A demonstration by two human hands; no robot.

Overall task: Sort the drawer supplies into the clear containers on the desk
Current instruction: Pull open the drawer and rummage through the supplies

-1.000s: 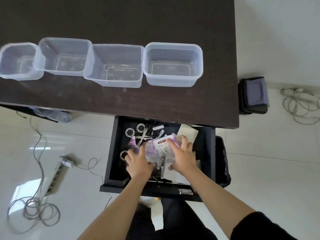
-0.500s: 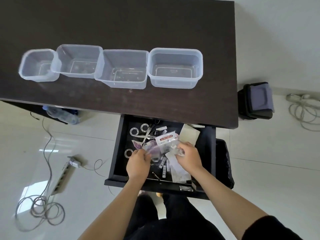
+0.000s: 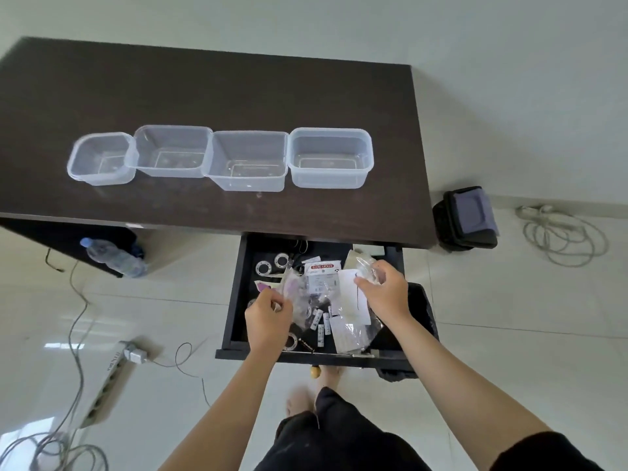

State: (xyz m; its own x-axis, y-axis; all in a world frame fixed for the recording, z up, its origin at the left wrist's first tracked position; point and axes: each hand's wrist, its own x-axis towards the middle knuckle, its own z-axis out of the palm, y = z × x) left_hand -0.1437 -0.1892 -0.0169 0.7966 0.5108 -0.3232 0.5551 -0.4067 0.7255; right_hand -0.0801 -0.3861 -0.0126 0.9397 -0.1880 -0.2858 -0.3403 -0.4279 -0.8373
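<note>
Several clear plastic containers stand in a row on the dark desk (image 3: 210, 90); the leftmost container (image 3: 100, 158) is smaller and the rightmost container (image 3: 330, 158) is nearest the drawer. The open black drawer (image 3: 234, 300) below holds tape rolls (image 3: 263, 268), a sticky-note pack (image 3: 322, 266), small white tubes (image 3: 323, 326) and papers. My left hand (image 3: 268, 316) pinches a clear plastic bag (image 3: 299, 294) with purple contents. My right hand (image 3: 385, 288) grips another small clear bag (image 3: 365, 266) above the drawer's right side.
A water bottle (image 3: 114, 258) lies under the desk at left. A power strip (image 3: 105, 385) and cables lie on the tiled floor at left. A black bag (image 3: 467, 217) and a coiled white cable (image 3: 564, 234) sit to the right of the desk.
My hands have moved apart over the drawer; the right hand lifted a small clear bag to the right, the left holds the purple-filled bag. The camera tilted back, showing more desk.
</note>
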